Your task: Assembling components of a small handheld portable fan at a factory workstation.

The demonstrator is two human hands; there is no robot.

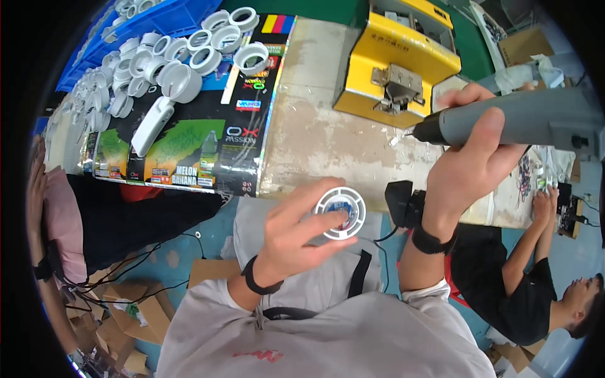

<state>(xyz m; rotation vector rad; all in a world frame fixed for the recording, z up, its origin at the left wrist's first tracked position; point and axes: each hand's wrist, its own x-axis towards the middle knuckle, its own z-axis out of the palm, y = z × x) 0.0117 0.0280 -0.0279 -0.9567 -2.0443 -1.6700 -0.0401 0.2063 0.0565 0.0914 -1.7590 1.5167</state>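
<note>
My left hand (295,228) holds a round white plastic housing (341,213) with a blue part in its middle, just off the near edge of the worktable (315,132). Thumb and fingers pinch its rim. My right hand (469,151) grips a grey electric screwdriver (510,120), raised over the table with its tip pointing left toward a yellow metal box (394,60). The screwdriver tip is well above and to the right of the housing, not touching it.
Several white round housings (189,60) lie on a printed cardboard sheet (201,145) at the left, next to a blue crate (157,19). Another person (535,283) works at the right. Cardboard boxes (132,309) and cables lie on the floor.
</note>
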